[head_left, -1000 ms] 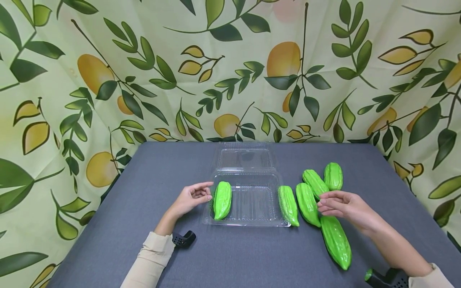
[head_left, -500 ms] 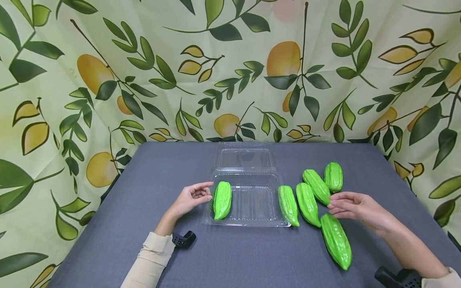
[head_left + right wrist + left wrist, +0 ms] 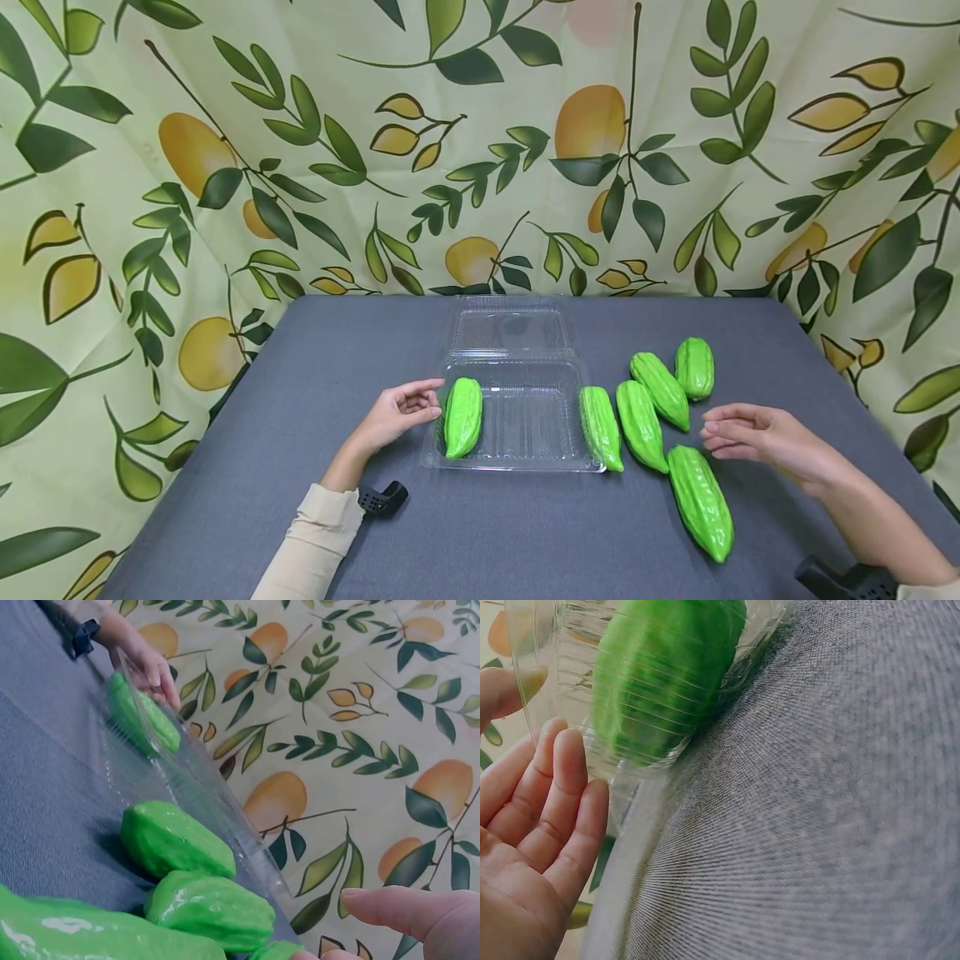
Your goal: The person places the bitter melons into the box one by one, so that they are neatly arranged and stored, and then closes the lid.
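Observation:
A clear plastic clamshell container [image 3: 525, 465] lies with its lid folded back. Inside at its left end rests a green ribbed bitter melon [image 3: 463, 418]. My left hand [image 3: 393, 414] is at the container's left wall; in the left wrist view the thumb overlaps the plastic edge, with the other fingers loosely extended below. Another bitter melon [image 3: 600, 427] overlaps the right edge; I cannot tell if it lies inside. To its right are more melons [image 3: 640, 425], [image 3: 660, 389], [image 3: 694, 368], [image 3: 701, 503]. My right hand [image 3: 768, 442] hovers right of them, fingers loosely bent, holding nothing.
The container's open lid [image 3: 513, 329] reaches toward the back edge of the grey cloth-covered table [image 3: 300, 367]. Behind stands a patterned curtain [image 3: 480, 150] of leaves and fruit. Each wrist wears a black camera mount [image 3: 384, 498].
My right hand has drawn back to the right, away from the bitter melons. The melons are nearly unmoved, and my left hand stays at the container.

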Demonstrator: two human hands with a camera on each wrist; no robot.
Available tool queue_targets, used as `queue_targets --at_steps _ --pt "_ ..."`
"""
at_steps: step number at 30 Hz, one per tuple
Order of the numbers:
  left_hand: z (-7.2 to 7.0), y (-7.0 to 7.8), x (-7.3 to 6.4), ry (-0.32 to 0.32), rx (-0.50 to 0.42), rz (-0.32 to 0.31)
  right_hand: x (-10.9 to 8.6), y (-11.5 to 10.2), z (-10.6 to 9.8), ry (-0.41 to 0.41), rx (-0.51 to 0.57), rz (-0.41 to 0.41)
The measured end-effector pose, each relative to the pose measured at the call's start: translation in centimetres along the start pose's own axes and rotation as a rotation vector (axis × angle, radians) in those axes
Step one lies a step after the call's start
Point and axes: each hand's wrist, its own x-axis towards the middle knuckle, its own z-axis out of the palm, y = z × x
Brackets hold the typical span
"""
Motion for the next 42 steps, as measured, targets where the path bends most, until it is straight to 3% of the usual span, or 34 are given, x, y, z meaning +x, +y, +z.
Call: queue_targets --at_steps 23,42 --pt "-0.1 0.0 0.1 -0.001 0.000 0.013 -0.4 1.6 -0.6 -0.059 -0.082 0.126" --pt "-0.1 -0.2 0.0 -0.005 0.006 0.023 -0.2 3.0 0.6 -0.123 -0.037 0.174"
